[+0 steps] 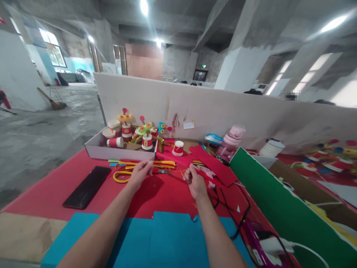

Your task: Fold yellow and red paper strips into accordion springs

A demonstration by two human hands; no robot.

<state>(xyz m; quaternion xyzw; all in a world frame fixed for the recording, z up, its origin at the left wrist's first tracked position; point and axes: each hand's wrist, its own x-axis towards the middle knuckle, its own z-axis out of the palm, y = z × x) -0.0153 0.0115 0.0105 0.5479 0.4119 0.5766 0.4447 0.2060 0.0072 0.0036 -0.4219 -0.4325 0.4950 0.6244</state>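
Grey floor (pixel 76 108), white partition (pixel 139 97) (faintly smudged), bright ceiling lamp (pixel 144 7), window (pixel 54 51) at left.

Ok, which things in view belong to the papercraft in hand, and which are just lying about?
Likely in the work:
- yellow paper strips
- yellow-handled scissors
- red-and-white paper cup
- cup figures in the white box
- red sheet

Likely just lying about:
- black phone
- pink bottle
- broom on the floor
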